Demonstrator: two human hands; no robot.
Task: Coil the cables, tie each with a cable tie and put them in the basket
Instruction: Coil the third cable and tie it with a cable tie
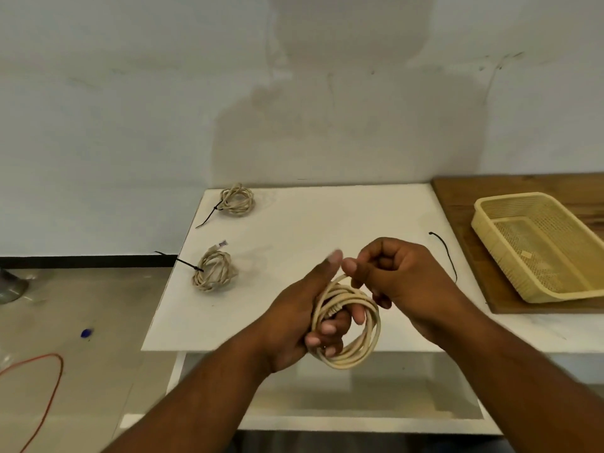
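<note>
Lower left, on the floor: red wire (49, 384) in a loop, with a small blue bit (86, 332) near it, too blurred to identify.

Left side of the white table (294, 223): near coil (214, 273) was bundled, with a black tie (186, 263) cinched on it and the tail sticking out left past the table edge. A plug end poked up from its top. Far coil (238, 201) sat in the back left corner, also with a tie on it and the tail pointing down-left. The two were apart and lay flat.

Centre frame, above the table's front edge: left hand (294, 318) had its fingers curled through the middle of the held coil (366, 351), gripping the loops. The thumb was straight up and blurred. The coil was beige, several turns, roughly upright and off the table.

Right hand (405, 276) was just beside it, fingers curled in, thumb and forefinger pinching the top strand of the same coil. Its thumb tip was almost touching the left thumb.

Right of the hands: loose tie (449, 253) lay curved on the table near the right edge, touching nothing.

Far right: yellow basket (500, 253) sat on a wood board (457, 204), well apart from all three coils. A small pale scrap lay on its floor.
</note>
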